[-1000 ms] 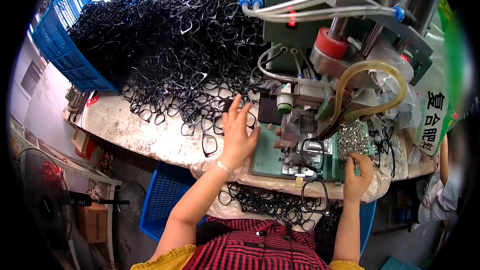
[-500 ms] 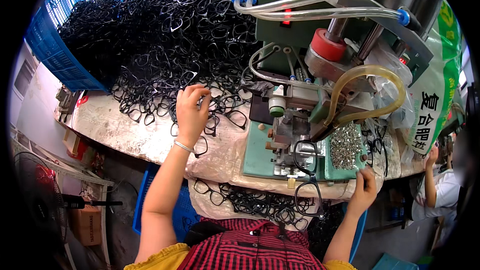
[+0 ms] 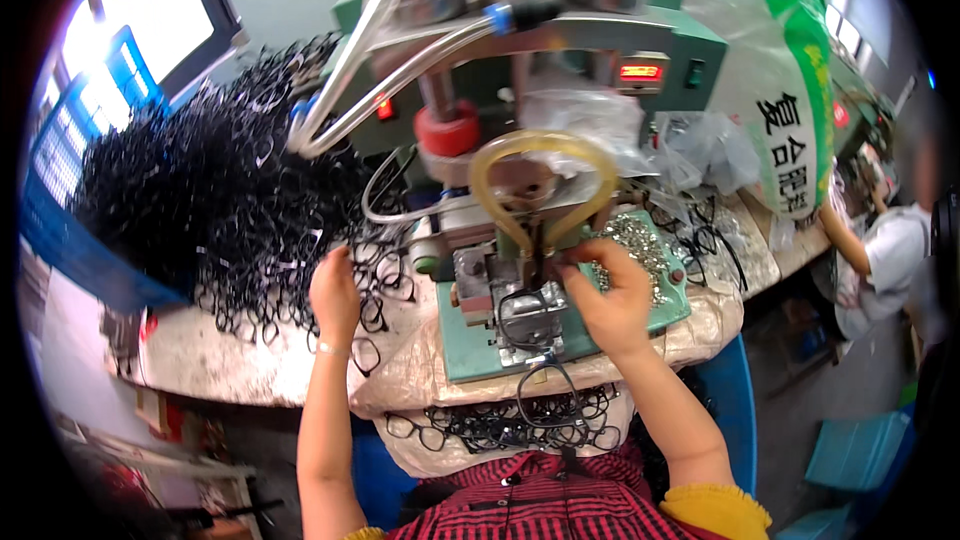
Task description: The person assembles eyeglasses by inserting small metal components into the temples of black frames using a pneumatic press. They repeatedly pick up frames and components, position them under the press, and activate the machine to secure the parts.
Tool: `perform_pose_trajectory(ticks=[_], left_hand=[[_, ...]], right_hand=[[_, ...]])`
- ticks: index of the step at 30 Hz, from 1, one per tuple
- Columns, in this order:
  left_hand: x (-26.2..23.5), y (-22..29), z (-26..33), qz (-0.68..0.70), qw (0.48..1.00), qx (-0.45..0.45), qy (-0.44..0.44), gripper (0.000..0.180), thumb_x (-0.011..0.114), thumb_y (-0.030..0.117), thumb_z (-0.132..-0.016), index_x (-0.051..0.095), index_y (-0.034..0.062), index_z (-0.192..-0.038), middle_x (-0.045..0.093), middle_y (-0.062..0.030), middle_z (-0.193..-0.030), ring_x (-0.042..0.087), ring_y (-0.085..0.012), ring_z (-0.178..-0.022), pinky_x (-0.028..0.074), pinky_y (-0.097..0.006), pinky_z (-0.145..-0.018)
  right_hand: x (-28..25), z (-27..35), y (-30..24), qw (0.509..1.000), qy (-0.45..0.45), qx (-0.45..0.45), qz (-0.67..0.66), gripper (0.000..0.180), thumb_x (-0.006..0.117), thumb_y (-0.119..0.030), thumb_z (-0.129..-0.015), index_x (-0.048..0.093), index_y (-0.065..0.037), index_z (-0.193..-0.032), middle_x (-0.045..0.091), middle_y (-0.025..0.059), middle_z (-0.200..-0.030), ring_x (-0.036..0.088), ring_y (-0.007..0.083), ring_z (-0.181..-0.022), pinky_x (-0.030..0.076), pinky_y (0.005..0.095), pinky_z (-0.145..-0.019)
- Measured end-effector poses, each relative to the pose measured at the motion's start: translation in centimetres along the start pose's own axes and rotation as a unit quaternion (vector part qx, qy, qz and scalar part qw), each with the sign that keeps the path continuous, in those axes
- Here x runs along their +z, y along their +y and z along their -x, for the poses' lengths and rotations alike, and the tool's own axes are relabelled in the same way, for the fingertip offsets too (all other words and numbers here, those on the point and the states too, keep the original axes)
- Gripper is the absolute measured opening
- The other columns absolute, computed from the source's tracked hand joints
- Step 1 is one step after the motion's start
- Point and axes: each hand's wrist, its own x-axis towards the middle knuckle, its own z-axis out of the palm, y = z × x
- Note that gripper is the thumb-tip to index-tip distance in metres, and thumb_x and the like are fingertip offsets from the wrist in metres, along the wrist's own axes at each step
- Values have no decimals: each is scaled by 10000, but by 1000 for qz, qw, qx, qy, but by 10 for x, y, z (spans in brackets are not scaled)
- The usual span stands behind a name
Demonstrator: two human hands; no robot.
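A black eyeglass frame (image 3: 549, 392) sits in the metal jig (image 3: 545, 324) of a green bench press, one rim on the jig and the other hanging past the front edge. My right hand (image 3: 612, 302) is at the jig's right side, thumb and forefinger bent together near the head under the yellowish hose loop (image 3: 545, 145). Anything between those fingertips is too small to make out. My left hand (image 3: 335, 298) is closed beside the heap of black eyeglass frames (image 3: 270, 190), left of the press. What its curled fingers hold, if anything, is hidden.
Small shiny metal parts (image 3: 638, 252) fill a green tray on the right. More frames (image 3: 500, 425) lie on the covered ledge before me. A blue crate (image 3: 95, 210) stands left; a white-and-green sack (image 3: 770, 70) stands behind right. Another person (image 3: 885, 260) is at far right.
My right hand has moved from the press base's front right corner up to the jig. My left hand remains by the heap, its fingers more curled. The view has turned rightward.
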Motion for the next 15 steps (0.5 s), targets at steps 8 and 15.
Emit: perform_pose_trajectory(ticks=[8,15], left_hand=[[-61,118,26,556,756,-344,-32,172,587,261,-1016,500,137,-934,502,50,-763,421,-35,-605,359,-196,-486],[-121,247,-61,517,851,-90,29,177,338,193,-1023,370,40,-940,656,-239,-789,628,-242,-695,516,-342,-699]], right_hand=[[22,18,-7,981,51,107,-156,432,715,-10,-819,559,23,-1220,663,57,-938,623,117,-917,473,257,-874],[27,12,-31,937,3,163,-310,544,699,19,-836,472,38,-1330,674,97,-1079,621,140,-1007,457,278,-935]])
